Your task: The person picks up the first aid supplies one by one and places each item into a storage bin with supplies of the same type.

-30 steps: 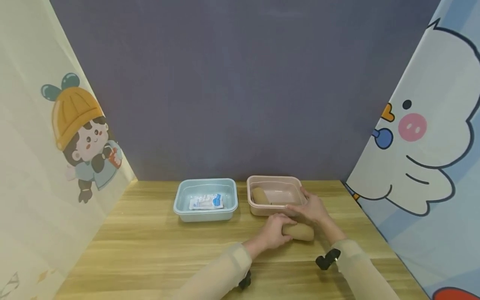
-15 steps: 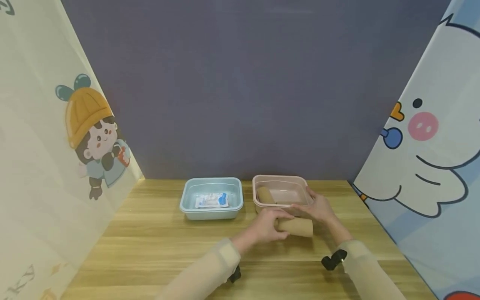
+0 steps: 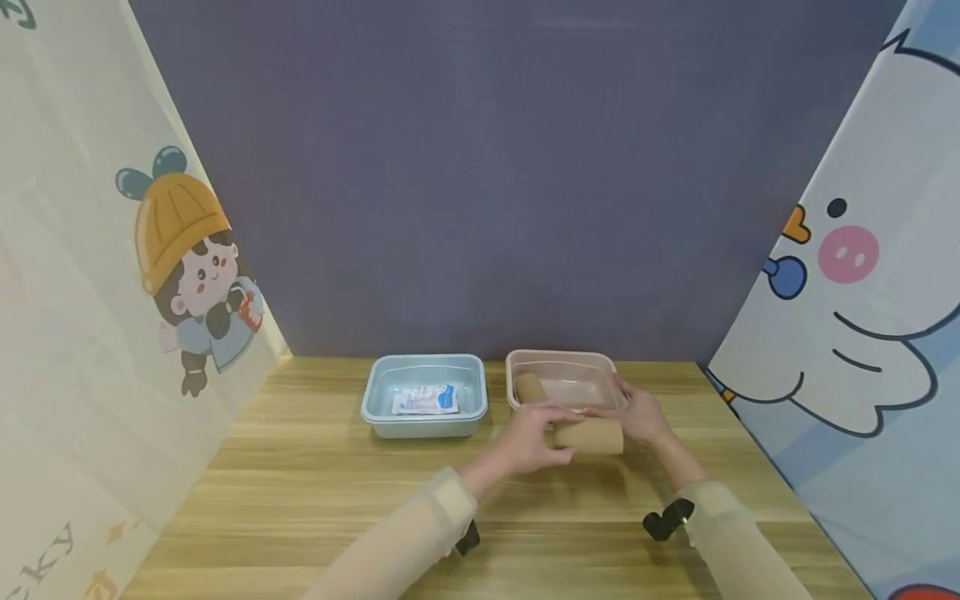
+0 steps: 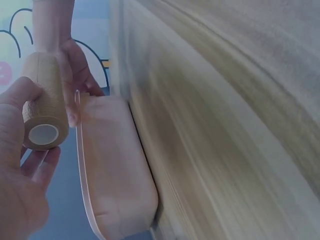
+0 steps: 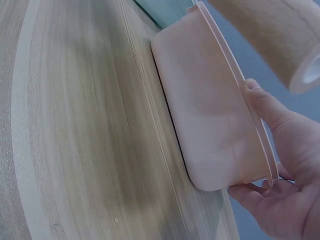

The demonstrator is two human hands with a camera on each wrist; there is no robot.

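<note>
My left hand (image 3: 527, 439) holds a tan bandage roll (image 3: 592, 436) lying sideways, thumb on one side and fingers on the other. In the left wrist view, the roll's white core (image 4: 43, 134) shows at its near end. The roll is up off the table, in front of the pink plastic basin (image 3: 577, 385) and about level with its rim. At that basin's right front corner, my right hand (image 3: 642, 418) grips the rim, the thumb (image 5: 265, 102) on top and fingers below. A second tan roll (image 3: 530, 388) lies inside on the left, its lower part hidden.
Left of the pink basin stands a light blue basin (image 3: 424, 427) holding a white and blue packet (image 3: 426, 400). Both sit at the back of the wooden table (image 3: 315, 483), against a dark grey panel (image 3: 480, 183). Cartoon-printed panels flank both sides.
My left hand has lifted the bandage roll off the table and brought it up toward the pink basin's front rim. My right hand keeps its grip on the rim. The head view has shifted slightly.
</note>
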